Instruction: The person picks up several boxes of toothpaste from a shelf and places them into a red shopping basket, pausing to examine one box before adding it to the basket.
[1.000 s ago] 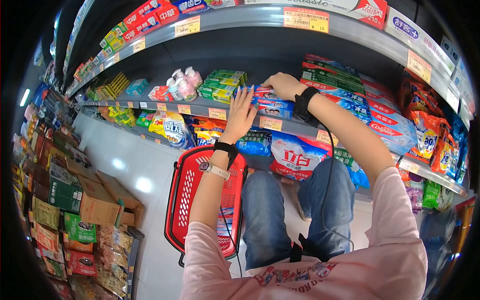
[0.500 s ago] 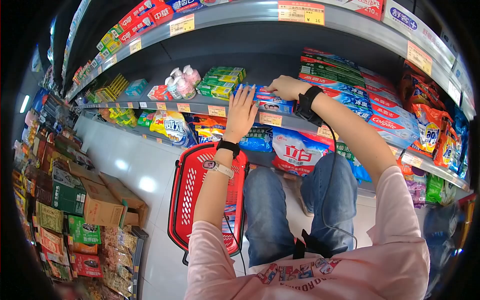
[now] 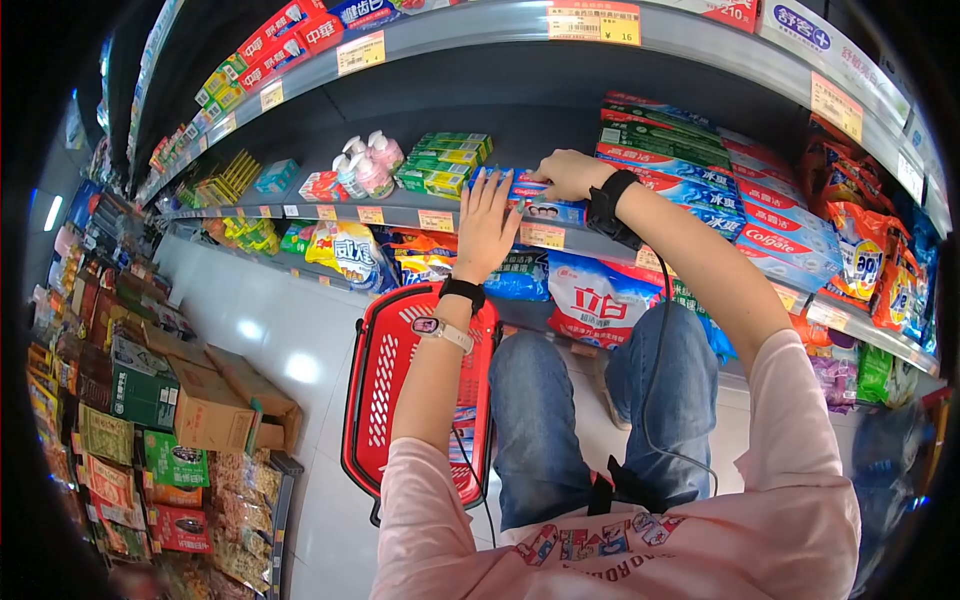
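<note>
Blue and red toothpaste boxes [image 3: 560, 213] lie in a small stack at the front of the middle shelf. My left hand [image 3: 487, 228] rests on the left end of the stack, fingers stretched out. At the stack's right part is my right hand [image 3: 575, 176], its fingers curled down onto the boxes; the fingertips are partly hidden. Green and yellow toothpaste boxes [image 3: 445, 165] sit just left of my left hand. To the right of my right hand stand taller stacks of Colgate toothpaste boxes [image 3: 785, 245].
A red shopping basket [image 3: 352, 440] stands on the floor below my left arm, with some boxes [image 3: 463, 430] inside. Pump bottles [image 3: 372, 170] are farther left on the shelf. Detergent bags [image 3: 595, 300] fill the level below. Cartons [image 3: 210, 405] stand across the aisle.
The view has shifted slightly. Both hands stay at the toothpaste boxes, with the left fingers a little more spread.
</note>
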{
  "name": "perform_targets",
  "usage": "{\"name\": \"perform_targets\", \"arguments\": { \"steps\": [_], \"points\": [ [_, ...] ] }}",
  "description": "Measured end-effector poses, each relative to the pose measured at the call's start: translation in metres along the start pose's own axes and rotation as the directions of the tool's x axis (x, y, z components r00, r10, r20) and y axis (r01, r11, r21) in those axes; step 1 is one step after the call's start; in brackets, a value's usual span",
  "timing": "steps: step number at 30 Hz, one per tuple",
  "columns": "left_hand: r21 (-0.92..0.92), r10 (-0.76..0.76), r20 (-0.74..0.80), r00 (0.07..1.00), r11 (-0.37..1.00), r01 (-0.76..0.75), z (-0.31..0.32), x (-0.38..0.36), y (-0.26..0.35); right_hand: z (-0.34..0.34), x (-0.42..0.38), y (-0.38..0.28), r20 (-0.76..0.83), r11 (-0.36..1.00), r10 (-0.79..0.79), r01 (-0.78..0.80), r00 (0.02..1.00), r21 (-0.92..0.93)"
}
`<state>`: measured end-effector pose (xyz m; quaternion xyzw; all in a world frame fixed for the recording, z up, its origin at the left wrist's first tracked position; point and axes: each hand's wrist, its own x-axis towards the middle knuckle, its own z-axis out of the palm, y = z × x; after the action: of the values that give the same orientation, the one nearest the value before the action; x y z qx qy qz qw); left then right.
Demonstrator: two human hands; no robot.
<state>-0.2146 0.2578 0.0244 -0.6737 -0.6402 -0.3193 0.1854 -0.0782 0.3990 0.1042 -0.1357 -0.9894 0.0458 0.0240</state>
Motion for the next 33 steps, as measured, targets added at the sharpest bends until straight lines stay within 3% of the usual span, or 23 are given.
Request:
{"name": "perform_targets", "arguments": {
  "steps": [10,12,14,15,16,18,20,22,23,25,26,29,30,32,33],
  "points": [
    [0.034,0.012,-0.013,1.000,0.999,-0.012,0.001,0.001,0.000,0.011,0.000,-0.010,-0.049,0.993,0.044,-0.049,0.998,-0.106],
    [0.035,-0.001,0.000,1.000,0.999,0.001,-0.001,0.001,-0.001,0.014,0.002,-0.016,-0.019,0.979,0.143,-0.144,0.990,-0.144],
    [-0.041,0.009,0.082,0.997,0.999,-0.006,-0.007,0.002,-0.005,0.005,-0.005,-0.023,-0.029,0.989,0.122,-0.124,0.992,-0.082],
    [-0.129,0.022,0.069,0.997,0.992,-0.013,-0.011,0.002,-0.010,0.001,-0.004,-0.025,0.128,0.980,0.188,-0.176,0.974,-0.097],
    [-0.212,0.023,0.057,0.998,0.977,-0.011,-0.015,-0.002,-0.015,-0.003,-0.010,-0.035,0.083,0.964,0.137,-0.113,0.987,-0.240],
    [-0.314,-0.040,0.005,0.999,0.949,0.040,-0.045,-0.016,-0.012,0.016,-0.008,-0.042,-0.208,0.969,-0.025,-0.028,0.978,-0.246],
    [-0.414,-0.157,0.014,0.987,0.898,0.149,-0.077,-0.043,-0.014,0.018,-0.011,-0.068,-0.367,0.969,-0.191,0.116,0.910,-0.218],
    [-0.418,-0.233,-0.015,0.972,0.885,0.205,-0.101,-0.083,-0.020,0.019,-0.014,-0.093,-0.320,0.963,-0.261,0.267,0.911,-0.026],
    [-0.428,-0.289,0.007,0.957,0.865,0.264,-0.116,-0.106,-0.016,0.025,-0.015,-0.098,-0.405,0.928,-0.367,0.363,0.838,-0.089],
    [-0.308,-0.412,0.064,0.909,0.858,0.411,-0.141,-0.159,-0.005,0.038,-0.016,-0.101,-0.421,0.900,-0.425,0.424,0.801,-0.101],
    [-0.400,-0.461,0.090,0.883,0.795,0.456,-0.146,-0.181,0.002,0.039,-0.022,-0.089,-0.430,0.878,-0.470,0.458,0.771,-0.139],
    [-0.369,-0.554,0.177,0.814,0.729,0.576,-0.170,-0.234,0.044,0.047,-0.042,-0.089,-0.473,0.869,-0.480,0.472,0.738,-0.146],
    [-0.311,-0.590,0.192,0.784,0.721,0.619,-0.173,-0.250,0.054,0.045,-0.056,-0.096,-0.528,0.886,-0.416,0.462,0.740,-0.050],
    [-0.382,-0.672,0.211,0.710,0.612,0.693,-0.176,-0.276,0.072,0.038,-0.084,-0.103,-0.495,0.880,-0.325,0.450,0.806,0.155],
    [-0.367,-0.713,0.208,0.670,0.578,0.729,-0.177,-0.285,0.081,0.036,-0.099,-0.107,-0.490,0.885,-0.312,0.437,0.814,0.161]
  ]
}}
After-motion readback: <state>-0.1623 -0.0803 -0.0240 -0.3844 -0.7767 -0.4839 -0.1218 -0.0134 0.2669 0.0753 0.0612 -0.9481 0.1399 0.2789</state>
